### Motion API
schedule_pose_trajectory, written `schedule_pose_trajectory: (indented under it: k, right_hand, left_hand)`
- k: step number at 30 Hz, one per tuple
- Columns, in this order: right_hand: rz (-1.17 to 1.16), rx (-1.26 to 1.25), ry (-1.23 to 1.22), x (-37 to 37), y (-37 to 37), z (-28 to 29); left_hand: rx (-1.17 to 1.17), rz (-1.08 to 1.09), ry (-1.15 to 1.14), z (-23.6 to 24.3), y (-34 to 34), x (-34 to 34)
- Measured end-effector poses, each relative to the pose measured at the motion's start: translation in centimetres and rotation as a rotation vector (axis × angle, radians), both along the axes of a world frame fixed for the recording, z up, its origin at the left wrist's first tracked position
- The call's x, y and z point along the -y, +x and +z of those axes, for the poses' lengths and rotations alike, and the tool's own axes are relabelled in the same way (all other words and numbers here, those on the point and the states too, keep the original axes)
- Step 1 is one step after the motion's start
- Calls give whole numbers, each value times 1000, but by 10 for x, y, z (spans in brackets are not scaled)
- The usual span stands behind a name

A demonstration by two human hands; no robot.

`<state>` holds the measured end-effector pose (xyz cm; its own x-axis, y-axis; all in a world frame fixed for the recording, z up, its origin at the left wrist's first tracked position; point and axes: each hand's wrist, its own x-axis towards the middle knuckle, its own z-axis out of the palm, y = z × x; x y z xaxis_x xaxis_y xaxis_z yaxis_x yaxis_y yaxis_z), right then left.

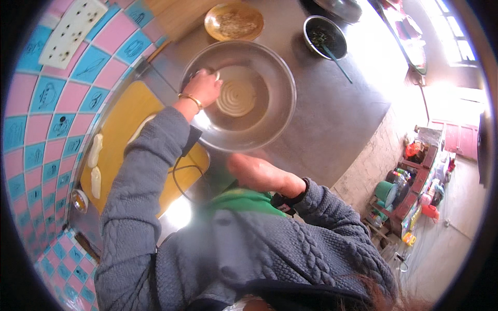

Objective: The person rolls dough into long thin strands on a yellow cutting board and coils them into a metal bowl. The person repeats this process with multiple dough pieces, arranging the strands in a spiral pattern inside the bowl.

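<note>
My left hand (pixel 205 88), with a gold bangle at the wrist, is over the left part of a wide metal basin (pixel 286 98). Its fingers are closed on a bit of pale dough (pixel 217 76) at the fingertips. A flat pale coil of dough (pixel 236 97) lies on the basin's bottom; whether it joins the piece in my fingers I cannot tell. My right hand (pixel 251 172) hangs before my body, just below the basin's near rim. It is blurred, and its fingers cannot be made out. On a yellow board (pixel 119 114) at left lie thick dough strips (pixel 95 150), partly behind my left sleeve.
Behind the basin stands a brown shallow bowl (pixel 234 20). Farther right is a metal bowl (pixel 325 37) of dark green bits with a utensil handle (pixel 338 65) sticking out. A tiled wall (pixel 67 114) borders the left; a cluttered shelf (pixel 415 192) stands beyond the counter (pixel 332 119) at right.
</note>
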<state>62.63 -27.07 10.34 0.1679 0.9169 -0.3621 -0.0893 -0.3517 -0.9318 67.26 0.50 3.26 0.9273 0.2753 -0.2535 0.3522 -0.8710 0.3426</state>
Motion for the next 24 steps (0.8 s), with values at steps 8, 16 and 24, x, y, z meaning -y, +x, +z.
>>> schedule_pose_trajectory:
  k: [8, 16, 24]
  right_hand:
    - [339, 522, -44, 4, -76, -49]
    - [362, 798, 438, -81, -116, -47]
    - [496, 801, 271, -138, -185, -65]
  left_hand:
    - [420, 172, -181, 57, -171, -105]
    - [555, 369, 108, -49, -296, -143]
    - [530, 698, -572, 29, -315, -91]
